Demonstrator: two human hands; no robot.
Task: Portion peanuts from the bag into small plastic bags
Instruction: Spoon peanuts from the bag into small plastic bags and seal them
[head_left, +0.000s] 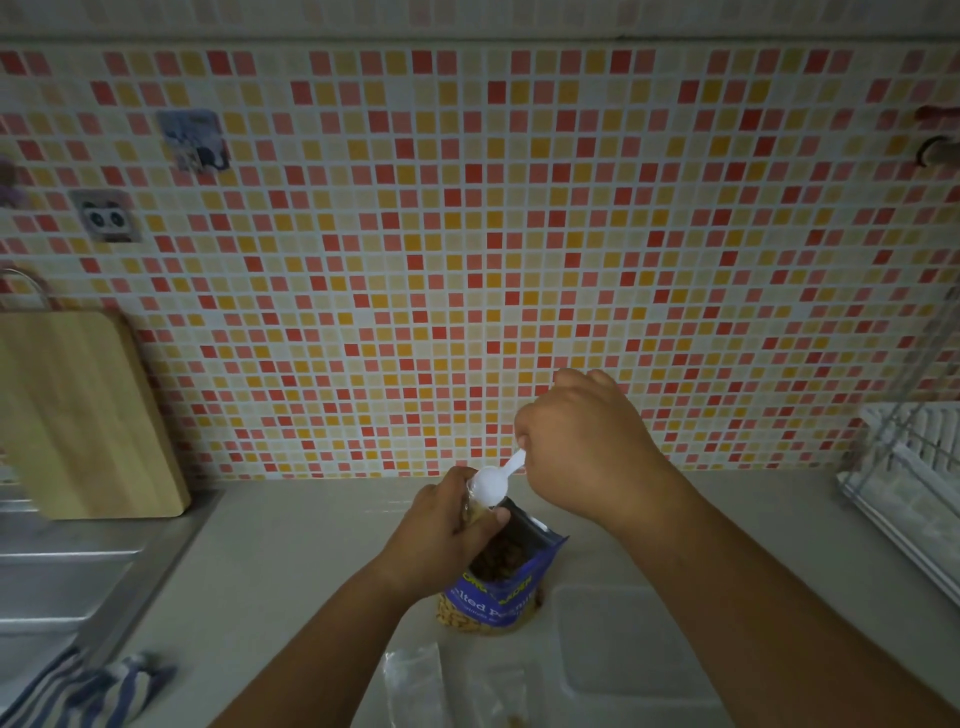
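A blue peanut bag (498, 587) stands open on the pale counter (291, 551), dark peanuts showing inside. My left hand (441, 530) grips a small clear plastic bag (474, 506) holding some peanuts, just above the blue bag's mouth. My right hand (582, 447) holds a white plastic spoon (493, 483) by its handle, with the bowl tipped at the small bag's opening. More small clear bags (415, 675) lie flat on the counter near the bottom edge.
A clear plastic lid or container (623, 639) lies right of the blue bag. A wooden cutting board (83, 415) leans on the tiled wall at left, above a steel sink (62, 561). A striped cloth (88, 691) lies at bottom left. A dish rack (914, 478) stands at right.
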